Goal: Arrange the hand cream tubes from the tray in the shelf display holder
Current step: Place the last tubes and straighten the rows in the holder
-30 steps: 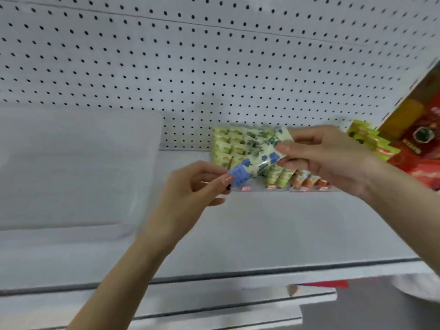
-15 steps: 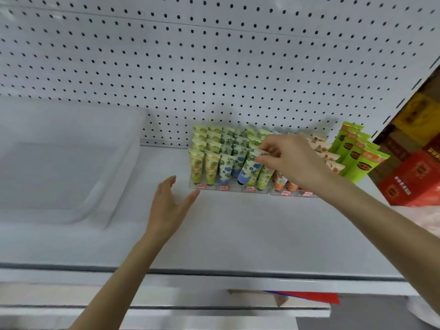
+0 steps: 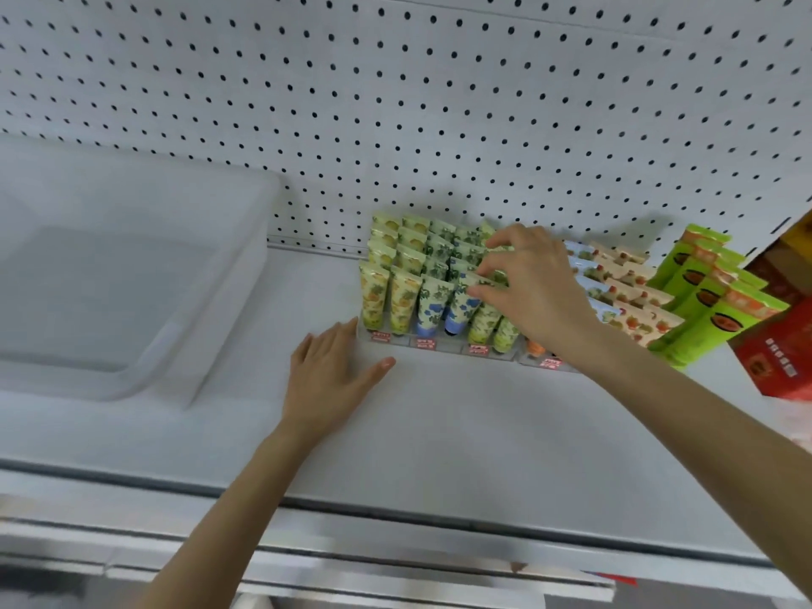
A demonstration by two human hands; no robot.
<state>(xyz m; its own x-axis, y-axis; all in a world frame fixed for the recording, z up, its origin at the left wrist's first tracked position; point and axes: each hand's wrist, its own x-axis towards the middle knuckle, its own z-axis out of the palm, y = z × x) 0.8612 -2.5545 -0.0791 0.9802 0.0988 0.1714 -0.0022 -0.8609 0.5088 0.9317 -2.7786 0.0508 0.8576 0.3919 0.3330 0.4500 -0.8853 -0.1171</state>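
Blue-flowered hand cream tube [image 3: 462, 306] is standing in the front row of the clear tiered plastic display holder [image 3: 444, 345], mid-frame. My right hand [image 3: 538, 292] is pinching its crimped top with curled fingers. My left hand [image 3: 331, 375] is lying flat, fingers straight, on the white metal shelf [image 3: 461, 437], just beside the holder's left corner. A translucent white plastic tray [image 3: 211, 345] is sitting at left.

Shop: pegboard backing [image 3: 395, 103], metal shelf [image 3: 439, 432], price tags [image 3: 425, 343] under rowed tubes [image 3: 402, 274].
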